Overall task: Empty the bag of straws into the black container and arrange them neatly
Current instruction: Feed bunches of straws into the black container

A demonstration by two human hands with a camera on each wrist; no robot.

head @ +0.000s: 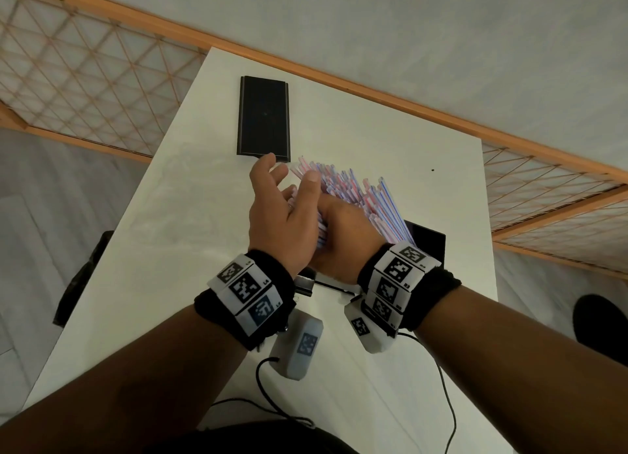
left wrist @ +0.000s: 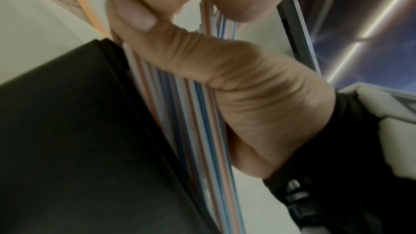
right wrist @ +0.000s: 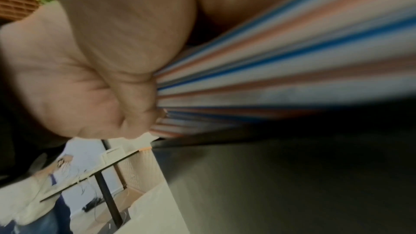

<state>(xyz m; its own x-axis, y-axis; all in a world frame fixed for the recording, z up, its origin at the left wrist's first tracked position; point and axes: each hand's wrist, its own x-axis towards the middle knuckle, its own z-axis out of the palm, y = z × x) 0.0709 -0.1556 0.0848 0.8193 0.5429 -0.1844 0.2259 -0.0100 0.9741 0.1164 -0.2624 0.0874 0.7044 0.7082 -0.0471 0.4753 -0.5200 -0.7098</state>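
The right hand (head: 343, 236) is clenched around the lower part of a thick bundle of striped straws (head: 353, 195), which fans out toward 1 o'clock above the white table (head: 170, 250). The left hand (head: 275, 212) stands just beside the bundle at its 9 o'clock side, fingers nearly straight and relaxed, the palm against the straws; it seems to pat them together, not to grip them. A black container (head: 264, 115) lies flat on the table at 11 o'clock from the hands, apart from the straw tips. A second black object (head: 426, 239) shows partly behind the right wrist; what it is I cannot tell. No bag is visible. I judge the step in hand is squaring the bundle. The next move calls for lowering it lengthwise into the container, the ends kept even.
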